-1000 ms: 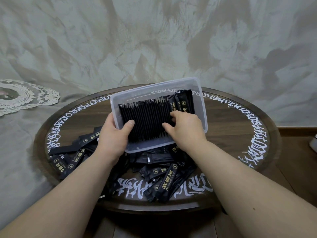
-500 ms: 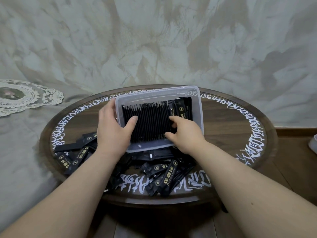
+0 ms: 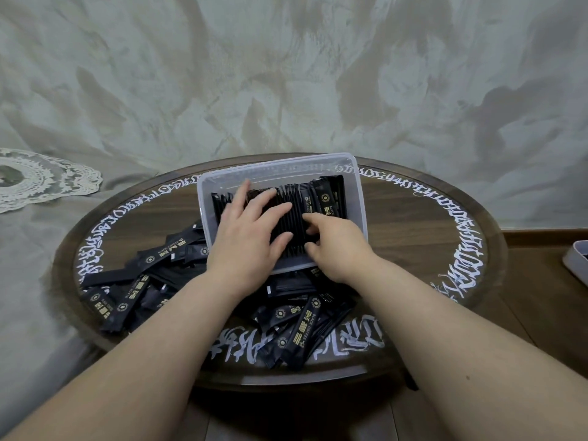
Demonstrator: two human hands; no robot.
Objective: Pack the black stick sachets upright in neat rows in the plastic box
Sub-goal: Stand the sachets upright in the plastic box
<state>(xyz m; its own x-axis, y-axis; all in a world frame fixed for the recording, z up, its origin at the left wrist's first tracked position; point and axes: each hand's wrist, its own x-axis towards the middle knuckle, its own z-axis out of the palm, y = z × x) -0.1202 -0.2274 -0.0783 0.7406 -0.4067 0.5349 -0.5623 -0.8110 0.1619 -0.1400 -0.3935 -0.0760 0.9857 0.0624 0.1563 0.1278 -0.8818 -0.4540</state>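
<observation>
Fingers [image 3: 270, 214] of both hands lie spread, pressing the sachet row [image 3: 296, 214] – uneven pressure could topple it inside the plastic box [image 3: 359, 198]

Left hand [image 3: 251, 237] lies flat with fingers spread on the row of black stick sachets [image 3: 297, 214] in the clear plastic box [image 3: 358, 192]. Right hand [image 3: 337, 246] has its fingers curled at the row's right part, maybe pinching a few. Loose sachets [image 3: 296, 329] are piled on the round wooden table [image 3: 413, 243].
</observation>
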